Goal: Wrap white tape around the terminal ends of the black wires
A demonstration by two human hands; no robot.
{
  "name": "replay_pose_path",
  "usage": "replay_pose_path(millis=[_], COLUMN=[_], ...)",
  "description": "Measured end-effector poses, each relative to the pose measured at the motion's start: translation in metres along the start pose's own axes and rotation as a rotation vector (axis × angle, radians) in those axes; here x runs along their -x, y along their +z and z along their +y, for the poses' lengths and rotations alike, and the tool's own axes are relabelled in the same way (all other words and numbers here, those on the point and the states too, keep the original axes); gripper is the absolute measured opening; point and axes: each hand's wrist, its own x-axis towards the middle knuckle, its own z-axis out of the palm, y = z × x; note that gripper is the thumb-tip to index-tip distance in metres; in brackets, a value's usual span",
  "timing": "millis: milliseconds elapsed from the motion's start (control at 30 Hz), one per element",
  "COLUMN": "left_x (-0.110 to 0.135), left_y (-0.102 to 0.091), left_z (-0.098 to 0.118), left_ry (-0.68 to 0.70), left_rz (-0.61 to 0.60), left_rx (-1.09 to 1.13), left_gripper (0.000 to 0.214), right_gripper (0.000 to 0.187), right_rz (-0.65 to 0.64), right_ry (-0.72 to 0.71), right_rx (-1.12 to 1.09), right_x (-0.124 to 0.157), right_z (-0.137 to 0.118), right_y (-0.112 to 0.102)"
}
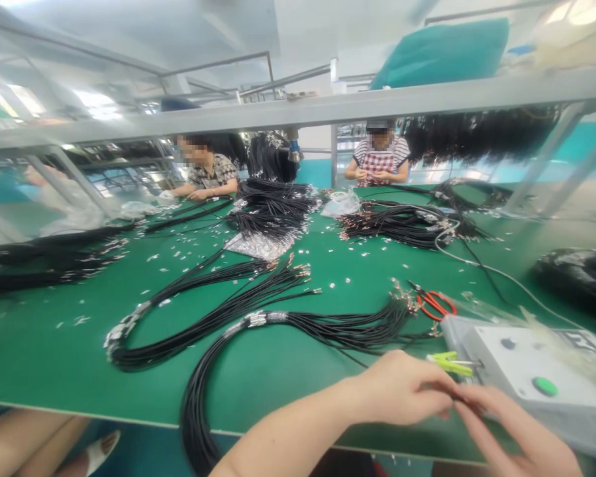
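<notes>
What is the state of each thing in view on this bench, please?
Left hand: raised, fingers meeting the right hand.
Right hand: fingers curled; anything held too small to tell.
Red-handled snips: lying on the green mat, handles apart.
White control box: on the mat, green button on top.
Black wire bundles: lying in loose loops.

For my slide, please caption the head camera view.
Left hand and right hand pinch a black wire by a white machine; black wire bundles lie on the green bench.
</notes>
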Motion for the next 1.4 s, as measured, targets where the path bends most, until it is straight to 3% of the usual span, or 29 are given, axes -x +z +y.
replay_pose_path(millis=[100, 200, 333, 500, 633, 800, 1033, 1233, 1400], left_x=[-0.004, -0.007, -0.006, -0.005, -0.005, -0.002, 0.004, 0.005, 0.009], left_y=[0.000, -0.001, -0.005, -0.005, -0.001, 0.002, -0.005, -0.001, -0.003], left_z=[-0.005, -0.010, -0.011, -0.013, -0.018, -0.019, -0.011, -0.016, -0.015], left_ry=[-0.105, -0.182, -0.228, -0.228, -0.217, -0.276, -0.227, -0.150, -0.133], left_rz=[0.117, 0.184, 0.186, 0.316, 0.441, 0.469, 0.531, 0.514, 0.403], left_rx=[0.346, 0.630, 0.779, 0.762, 0.706, 0.666, 0.760, 0.632, 0.598], left_gripper=[0.013, 0.010, 0.025, 0.027, 0.020, 0.015, 0.021, 0.017, 0.025], right_gripper=[0.036, 0.039, 0.039, 0.037, 0.034, 0.024, 0.023, 0.015, 0.020], right_rz=[0.032, 0.029, 0.032, -0.026, 0.005, -0.040, -0.131, -0.063, -0.105], right_ry=[0.285, 0.517, 0.587, 0.556, 0.526, 0.464, 0.260, 0.127, -0.030], right_rx=[-0.119, -0.323, -0.440, -0.353, -0.248, -0.227, -0.124, -0.062, -0.012], right_x=[-0.007, -0.015, -0.026, -0.033, -0.045, -0.059, -0.045, -0.064, -0.069], right_z=[-0.003, -0.010, -0.016, -0.016, -0.023, -0.034, -0.035, -0.041, -0.047], right_y=[0.002, 0.008, 0.020, 0.028, 0.026, 0.026, 0.027, 0.009, 0.019])
